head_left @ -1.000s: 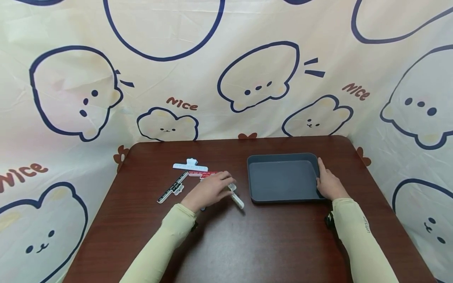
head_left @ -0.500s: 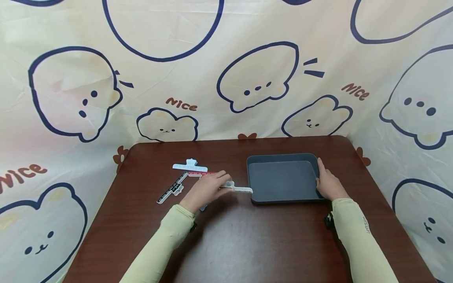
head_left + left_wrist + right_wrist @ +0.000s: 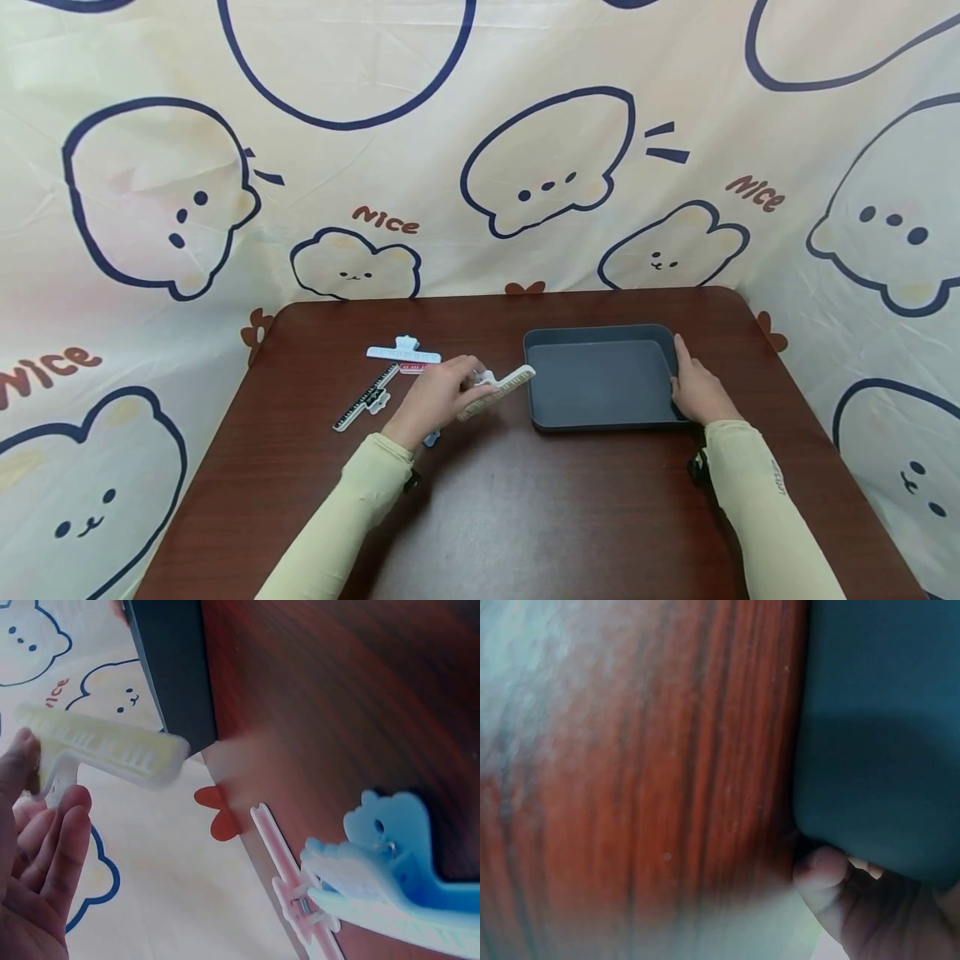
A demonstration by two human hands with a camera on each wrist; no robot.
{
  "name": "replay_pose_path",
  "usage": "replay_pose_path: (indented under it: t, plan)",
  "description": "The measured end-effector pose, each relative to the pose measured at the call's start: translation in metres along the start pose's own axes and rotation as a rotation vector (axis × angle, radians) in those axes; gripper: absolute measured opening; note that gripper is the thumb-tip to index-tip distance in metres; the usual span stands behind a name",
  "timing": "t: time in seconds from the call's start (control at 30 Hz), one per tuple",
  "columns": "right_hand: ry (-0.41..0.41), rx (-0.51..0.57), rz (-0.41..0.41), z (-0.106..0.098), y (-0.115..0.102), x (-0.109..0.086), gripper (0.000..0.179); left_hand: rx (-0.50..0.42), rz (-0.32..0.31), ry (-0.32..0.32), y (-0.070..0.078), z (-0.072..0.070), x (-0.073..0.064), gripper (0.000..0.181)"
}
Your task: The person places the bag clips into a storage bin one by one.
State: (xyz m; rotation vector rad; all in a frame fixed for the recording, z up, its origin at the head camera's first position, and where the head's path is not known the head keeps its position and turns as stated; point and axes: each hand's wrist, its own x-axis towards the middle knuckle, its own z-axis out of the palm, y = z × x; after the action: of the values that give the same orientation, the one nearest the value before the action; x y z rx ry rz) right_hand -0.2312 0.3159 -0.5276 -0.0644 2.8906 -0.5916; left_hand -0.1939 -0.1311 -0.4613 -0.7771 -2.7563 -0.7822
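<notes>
My left hand (image 3: 431, 404) pinches a pale yellow long-bar clip (image 3: 512, 383) with a piano-key pattern, held up above the table and slanting toward the tray. In the left wrist view, the thumb and fingertips meet on the grip of this clip (image 3: 112, 746). At the right, my right hand (image 3: 703, 395) holds the right side of a dark grey rectangular tray (image 3: 600, 379), one finger stretched along the outer wall. The right wrist view shows a thumb (image 3: 823, 868) against the tray's corner. Part of a blue clip (image 3: 431, 438) shows beneath my left hand.
Left of the left hand lie a light blue clip (image 3: 405, 354) and a black-and-white clip (image 3: 367, 402). A red-pink clip (image 3: 412, 367) is partly hidden by the hand. Patterned cloth (image 3: 525, 267) hangs behind the brown table (image 3: 540, 517).
The pale yellow clip has been lifted off the table and turned, its far end swinging from pointing toward the front to up and right. The tray and right hand stay in place.
</notes>
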Motion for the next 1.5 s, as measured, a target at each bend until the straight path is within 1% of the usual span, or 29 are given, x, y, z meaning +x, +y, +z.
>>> replay_pose_path:
  t: [0.1,0.17,0.27,0.33,0.47,0.53,0.67,0.83,1.07,1.2,1.5]
  plan:
    - [-0.001,-0.007,0.006,0.000,0.000,-0.001,0.081,-0.031,-0.029,0.033,0.000,0.001,0.002,0.024]
    - [-0.003,-0.004,0.008,0.000,0.000,-0.001,0.081,-0.050,-0.058,0.056,0.000,0.001,0.003,0.024]
    - [-0.008,0.004,0.008,-0.001,0.000,-0.001,0.082,-0.104,-0.113,0.078,-0.001,0.001,0.004,0.023]
    - [-0.011,0.009,0.005,-0.002,0.000,-0.001,0.082,-0.146,-0.167,0.078,-0.001,0.000,0.005,0.023]
    - [-0.014,0.012,-0.001,-0.003,0.000,-0.001,0.082,-0.252,-0.252,0.063,-0.001,0.000,0.006,0.021]
    - [-0.015,0.014,-0.003,-0.002,0.000,-0.001,0.082,-0.306,-0.277,0.050,-0.002,0.001,0.006,0.021]
    - [-0.016,0.016,-0.006,-0.001,-0.001,-0.001,0.081,-0.414,-0.314,0.027,-0.002,0.000,0.007,0.020]
    - [-0.005,0.018,-0.011,-0.001,-0.002,-0.001,0.082,-0.506,-0.355,0.012,-0.002,-0.003,0.010,0.022]
    - [-0.015,0.022,0.002,-0.002,-0.007,-0.004,0.081,-0.606,-0.434,-0.009,-0.004,-0.004,0.010,0.028]
    - [-0.015,0.025,0.001,-0.003,-0.010,-0.006,0.081,-0.655,-0.452,-0.012,-0.007,-0.002,0.011,0.030]
    - [-0.028,0.061,-0.017,-0.001,-0.013,-0.007,0.080,-0.724,-0.490,-0.029,-0.009,-0.001,0.014,0.030]
